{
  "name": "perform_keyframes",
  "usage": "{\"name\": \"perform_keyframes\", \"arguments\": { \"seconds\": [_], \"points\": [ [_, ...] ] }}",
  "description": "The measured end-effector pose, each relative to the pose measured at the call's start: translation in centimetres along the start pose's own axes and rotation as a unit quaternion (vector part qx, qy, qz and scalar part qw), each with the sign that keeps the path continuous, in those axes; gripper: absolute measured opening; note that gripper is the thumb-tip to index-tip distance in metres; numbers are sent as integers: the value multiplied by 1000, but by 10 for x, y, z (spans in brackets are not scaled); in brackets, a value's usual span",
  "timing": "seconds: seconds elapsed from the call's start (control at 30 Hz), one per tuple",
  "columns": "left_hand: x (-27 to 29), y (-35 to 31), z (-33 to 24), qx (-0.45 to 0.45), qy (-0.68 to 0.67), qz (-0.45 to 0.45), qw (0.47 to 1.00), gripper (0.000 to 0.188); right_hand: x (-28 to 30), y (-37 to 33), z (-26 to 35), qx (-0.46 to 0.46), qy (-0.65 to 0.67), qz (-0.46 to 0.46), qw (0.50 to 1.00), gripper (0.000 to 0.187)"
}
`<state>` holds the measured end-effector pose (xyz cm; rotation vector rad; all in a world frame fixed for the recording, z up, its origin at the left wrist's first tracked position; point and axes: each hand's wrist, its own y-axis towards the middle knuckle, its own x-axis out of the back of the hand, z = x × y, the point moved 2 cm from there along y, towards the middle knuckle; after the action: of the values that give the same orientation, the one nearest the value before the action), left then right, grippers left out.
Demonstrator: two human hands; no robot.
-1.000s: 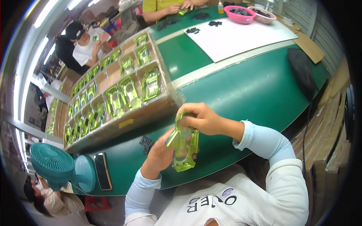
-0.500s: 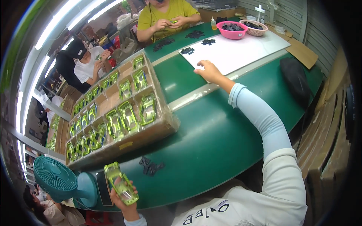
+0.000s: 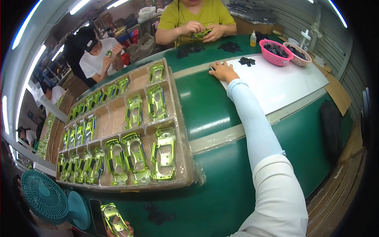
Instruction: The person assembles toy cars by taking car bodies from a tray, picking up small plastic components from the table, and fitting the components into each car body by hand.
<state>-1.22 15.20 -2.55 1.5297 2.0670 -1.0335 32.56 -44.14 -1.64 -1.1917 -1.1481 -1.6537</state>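
Left hand [image 3: 130, 229] clasps a shell [image 3: 117, 225]; right hand [image 3: 225, 72] has unclear grip. Work looks partway: shells [image 3: 167, 154] part-fill the tray [image 3: 111, 114], black pieces [image 3: 247, 61] lie loose

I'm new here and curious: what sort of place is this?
Probably an assembly workshop: a divided box of green car-shaped shells, a pink bowl of black parts, and co-workers handling small pieces.

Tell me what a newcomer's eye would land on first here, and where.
First, the compartmented box of shiny green car-shaped shells, on the left of the green table. Next, the pink basin of black pieces, by the far edge of the white board. Then the teal fan at lower left, near the left hand holding another green shell.
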Motion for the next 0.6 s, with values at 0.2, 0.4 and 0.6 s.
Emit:
{"name": "perform_keyframes", "arguments": {
  "seconds": [0.2, 0.4, 0.6],
  "points": [
    [28, 17, 3, -16, 12, 25, 999, 57, -7, -33, -31, 129, 97, -58, 985, 28],
    [-4, 11, 6, -35, 46, 15, 998, 59, 34, -164, -35, 151, 178, -47, 971, 23],
    [2, 18, 7, 9, 35, 164, 986, 57, 55, -310, 15, 245, 229, -3, 942, 29]
  ]
}}
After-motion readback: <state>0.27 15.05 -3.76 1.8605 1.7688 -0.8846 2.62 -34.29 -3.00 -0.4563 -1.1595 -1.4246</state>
